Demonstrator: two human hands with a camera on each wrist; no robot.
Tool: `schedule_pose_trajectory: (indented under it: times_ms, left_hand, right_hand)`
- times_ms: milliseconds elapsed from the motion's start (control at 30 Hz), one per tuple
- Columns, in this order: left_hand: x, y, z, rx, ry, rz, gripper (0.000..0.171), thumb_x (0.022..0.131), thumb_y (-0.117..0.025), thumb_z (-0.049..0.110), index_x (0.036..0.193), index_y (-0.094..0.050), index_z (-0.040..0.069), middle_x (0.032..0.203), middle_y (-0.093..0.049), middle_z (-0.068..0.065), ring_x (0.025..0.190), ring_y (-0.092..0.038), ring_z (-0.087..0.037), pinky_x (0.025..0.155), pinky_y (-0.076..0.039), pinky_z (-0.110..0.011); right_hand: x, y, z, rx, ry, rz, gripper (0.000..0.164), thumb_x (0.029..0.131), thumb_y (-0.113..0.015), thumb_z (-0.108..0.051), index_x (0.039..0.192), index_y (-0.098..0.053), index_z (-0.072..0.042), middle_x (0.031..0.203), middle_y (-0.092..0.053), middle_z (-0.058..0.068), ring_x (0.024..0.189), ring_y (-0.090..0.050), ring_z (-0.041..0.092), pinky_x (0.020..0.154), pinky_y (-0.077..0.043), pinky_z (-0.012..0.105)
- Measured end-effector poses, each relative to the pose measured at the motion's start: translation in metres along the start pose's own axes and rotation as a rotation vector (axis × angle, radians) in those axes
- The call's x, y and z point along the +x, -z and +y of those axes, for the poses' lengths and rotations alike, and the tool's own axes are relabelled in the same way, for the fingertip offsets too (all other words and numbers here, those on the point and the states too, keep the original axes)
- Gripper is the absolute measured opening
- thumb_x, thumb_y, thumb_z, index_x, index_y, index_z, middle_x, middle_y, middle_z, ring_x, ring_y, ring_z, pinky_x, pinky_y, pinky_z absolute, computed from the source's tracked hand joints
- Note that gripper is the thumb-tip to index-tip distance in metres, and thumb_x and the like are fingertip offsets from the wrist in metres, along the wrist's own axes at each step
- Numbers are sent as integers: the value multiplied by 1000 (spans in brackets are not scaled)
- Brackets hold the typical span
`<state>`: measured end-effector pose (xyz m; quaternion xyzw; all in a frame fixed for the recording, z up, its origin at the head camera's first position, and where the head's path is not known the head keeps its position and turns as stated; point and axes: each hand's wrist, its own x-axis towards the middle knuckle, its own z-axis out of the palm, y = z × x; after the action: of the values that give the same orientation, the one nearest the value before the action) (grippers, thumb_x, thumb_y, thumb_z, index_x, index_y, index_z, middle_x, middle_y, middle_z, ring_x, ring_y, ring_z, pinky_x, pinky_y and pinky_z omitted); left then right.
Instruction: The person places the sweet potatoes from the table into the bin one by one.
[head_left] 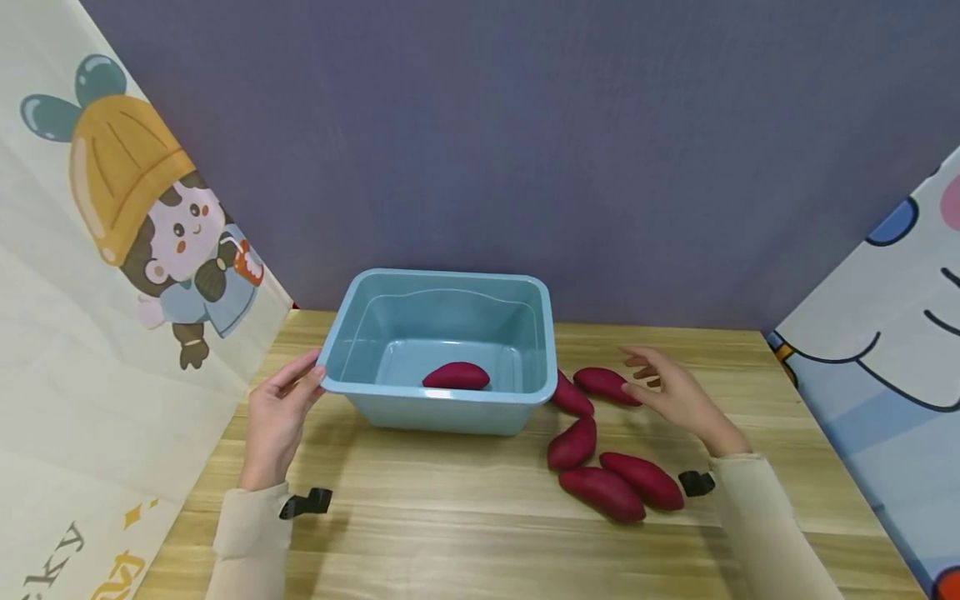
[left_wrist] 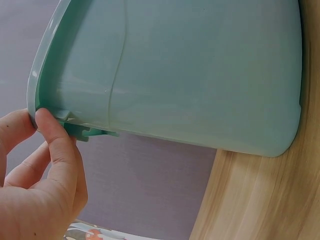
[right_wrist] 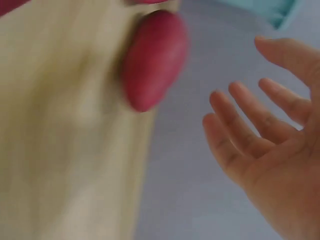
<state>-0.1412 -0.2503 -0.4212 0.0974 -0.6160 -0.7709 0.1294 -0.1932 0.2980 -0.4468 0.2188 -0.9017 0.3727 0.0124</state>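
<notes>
the sweet potato (head_left: 603, 384) nearest the right hand (head_left: 675, 396) lies on the wooden counter (head_left: 465, 508), just right of the blue plastic tub (head_left: 442, 354). the right hand hovers right at it with the fingers (right_wrist: 240, 125) spread and relaxed, holding nothing; in the head view they look just about touching its far end, but i can't tell if there's real contact. the right wrist view is blurry and shows the open palm a little apart from a sweet potato.

four more sweet potatoes sit on the counter: one tucked against the tub's right corner (head_left: 572, 397), one below that (head_left: 572, 443), and two side by side nearer the person (head_left: 602, 493) (head_left: 642, 481). one sweet potato (head_left: 456, 377) already lies on the tub's floor.

the left hand (head_left: 279, 417) pinches the tub's left rim, thumb (left_wrist: 60, 150) on the lip and the other fingers curled under the edge, so the tub looks steadied.

my read: this is the reach for the next sweet potato, with one in and five out, so early going. next move calls for closing the fingers around the middle of that nearest one, then lifting it clear of the rim without nudging the one by the corner.

behind it all is a purple wall, with cartoon-print sheets on both sides.
</notes>
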Motion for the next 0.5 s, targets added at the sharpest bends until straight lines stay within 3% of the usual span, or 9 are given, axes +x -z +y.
schedule_pose_trajectory:
  times_ms: [300,500]
  left_hand:
    - [0,-1,0,-7,-3,14,45,91,-75,9,131,-62,-7,117,-68,-7,99,-67,-14,86,-56,-25]
    - [-1,0,1,-16,-2,3,47,91,-75,9,132,-61,-8,117,-68,-6,98,-67,-13,85,-56,-25]
  right_hand:
    - [-4,-14,41,95,-126,-18,58,98,-68,-12,147,-41,4,133,-50,34,111,-57,50,89,-52,59]
    - [-5,-21,55,139,-173,-52,63,97,-71,-17,146,-40,7,134,-51,33,116,-55,50,94,-49,60]
